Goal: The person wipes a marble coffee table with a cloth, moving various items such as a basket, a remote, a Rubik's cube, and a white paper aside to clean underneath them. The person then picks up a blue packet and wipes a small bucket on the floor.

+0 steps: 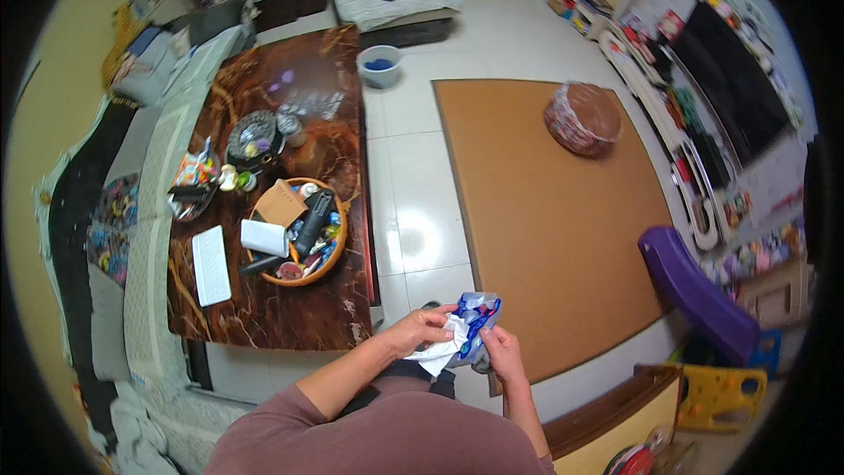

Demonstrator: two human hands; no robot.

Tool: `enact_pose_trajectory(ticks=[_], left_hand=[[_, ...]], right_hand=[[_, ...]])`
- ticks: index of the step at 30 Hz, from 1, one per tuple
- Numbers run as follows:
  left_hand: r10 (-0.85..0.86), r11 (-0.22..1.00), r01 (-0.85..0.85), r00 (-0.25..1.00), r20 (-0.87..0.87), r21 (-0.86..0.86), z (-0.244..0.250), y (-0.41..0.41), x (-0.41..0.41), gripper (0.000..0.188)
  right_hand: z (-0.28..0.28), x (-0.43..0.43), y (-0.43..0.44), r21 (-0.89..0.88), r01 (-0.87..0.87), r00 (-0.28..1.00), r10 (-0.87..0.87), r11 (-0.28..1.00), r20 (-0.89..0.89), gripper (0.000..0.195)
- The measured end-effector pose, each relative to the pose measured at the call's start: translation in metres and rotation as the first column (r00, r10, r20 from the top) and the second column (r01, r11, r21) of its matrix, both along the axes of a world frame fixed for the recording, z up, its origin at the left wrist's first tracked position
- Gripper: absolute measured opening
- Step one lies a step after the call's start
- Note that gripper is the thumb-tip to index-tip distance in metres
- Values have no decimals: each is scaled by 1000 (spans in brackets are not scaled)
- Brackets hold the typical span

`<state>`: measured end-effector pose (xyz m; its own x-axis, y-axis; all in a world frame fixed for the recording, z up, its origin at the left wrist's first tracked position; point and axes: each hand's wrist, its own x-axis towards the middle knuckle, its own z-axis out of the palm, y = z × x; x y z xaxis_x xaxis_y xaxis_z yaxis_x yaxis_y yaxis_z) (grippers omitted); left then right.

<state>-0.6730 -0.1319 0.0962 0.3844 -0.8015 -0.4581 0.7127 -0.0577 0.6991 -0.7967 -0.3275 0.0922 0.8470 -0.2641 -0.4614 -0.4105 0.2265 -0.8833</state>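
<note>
In front of my body, near the bottom middle of the view, my left hand (425,331) holds a white paper or tissue (440,353) against a crumpled blue and clear plastic packet (476,316). My right hand (502,351) grips the other side of the packet with thumb and fingers. Something dark grey shows below the packet beside my right hand; what it is I cannot tell. To the left, a round basket (342,237) full of small items stands on the brown marble table (316,320), next to a white keyboard-like object (211,266).
A white bucket (380,67) stands on the tiled floor past the table. Right of it lies a brown mat (547,231) with a round patterned pouf or basket (583,120). A purple slide (699,297) and a wooden furniture edge (606,402) are at the right.
</note>
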Motion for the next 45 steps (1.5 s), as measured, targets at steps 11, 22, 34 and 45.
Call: enact_pose_trajectory(ticks=[11, 22, 34, 45], left_hand=[[297, 919, -373, 871, -392, -131, -27, -38, 127, 33], [748, 662, -708, 644, -159, 246, 14, -78, 293, 12], [933, 338, -931, 313, -180, 135, -28, -95, 480, 26], [962, 263, -951, 247, -116, 160, -22, -120, 691, 24]], right_hand=[[12, 195, -56, -31, -334, 942, 334, 942, 22, 30], [4, 377, -131, 279, -40, 998, 23, 959, 64, 37], [-24, 612, -222, 549, 119, 988, -153, 827, 16, 46], [-10, 841, -229, 638, -11, 997, 55, 770, -50, 46]])
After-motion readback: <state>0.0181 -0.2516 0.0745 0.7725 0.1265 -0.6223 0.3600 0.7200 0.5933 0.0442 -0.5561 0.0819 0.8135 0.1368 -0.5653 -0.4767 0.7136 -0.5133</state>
